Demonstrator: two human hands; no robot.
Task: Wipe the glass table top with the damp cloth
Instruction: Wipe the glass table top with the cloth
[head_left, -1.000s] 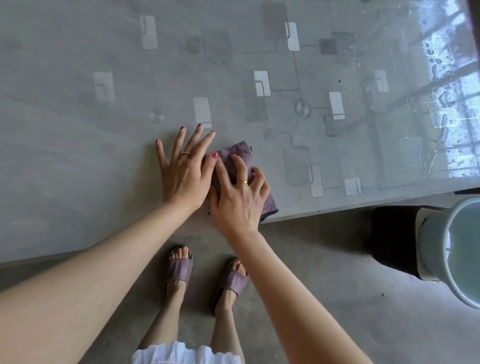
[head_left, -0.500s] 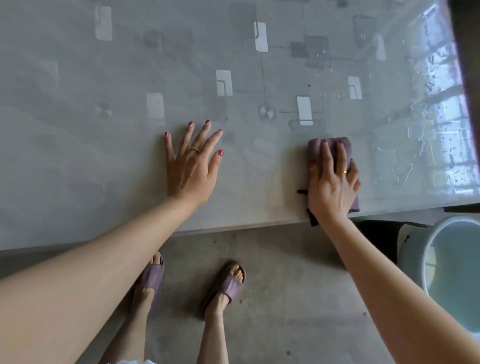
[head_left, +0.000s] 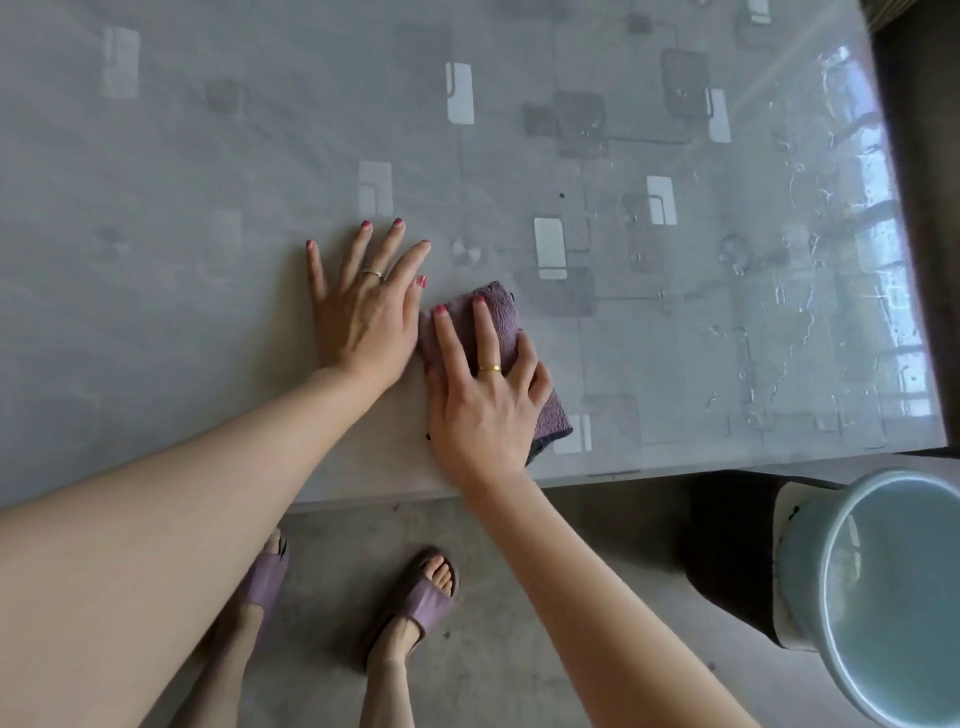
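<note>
Right hand (head_left: 485, 400) presses the cloth (head_left: 498, 317) flat mid-frame with fingers spread for even pressure, while the left hand (head_left: 363, 306) splays open on the worktop (head_left: 208, 208), probably bracing.

Soft, even daylight, brightest at the far right; window glare and glinting wet streaks across the right end of the glass table top (head_left: 675, 338); only faint, diffuse shadows; wide-angle bowing toward the corners; slightly soft detail throughout

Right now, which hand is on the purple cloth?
The right hand, pressing the purple cloth; the left hand lies flat on the bare glass table top beside it.
</note>
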